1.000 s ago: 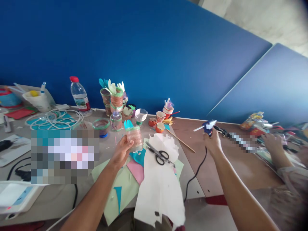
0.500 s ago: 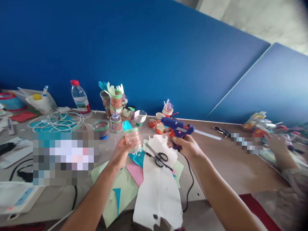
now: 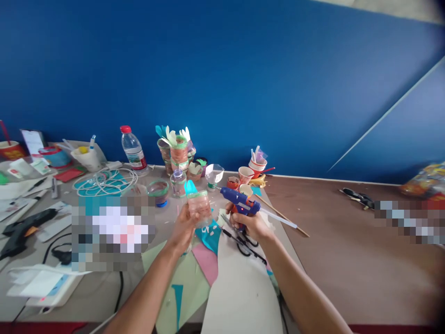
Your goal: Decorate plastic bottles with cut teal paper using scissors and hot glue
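Observation:
My left hand point(image 3: 184, 228) is closed around a small clear plastic cup wrapped in pinkish cord point(image 3: 199, 207), with a green rim and a blue paper petal point(image 3: 190, 188) standing up from it. In my right hand point(image 3: 253, 223) is a blue hot glue gun point(image 3: 239, 200), its nozzle pointing left toward the cup but apart from it. A glue stick point(image 3: 280, 219) pokes out of the gun's back, and a small red light shows on its side. Black-handled scissors point(image 3: 245, 246) lie below the gun on white paper point(image 3: 239, 297), partly hidden by my right hand.
Decorated cups with paper petals point(image 3: 179, 153) stand at the back by the blue partition point(image 3: 222, 83). A red-capped bottle point(image 3: 133, 148) and coiled white cord point(image 3: 106, 182) are on the left, with a black glue gun point(image 3: 26, 229) and power strip point(image 3: 55, 290). A wooden stick point(image 3: 283, 215) lies to the right.
My right hand has brought the glue gun left, closer to the cup. The view has turned right, and the other person's hand at the right no longer shows clearly. My left hand still holds the cup.

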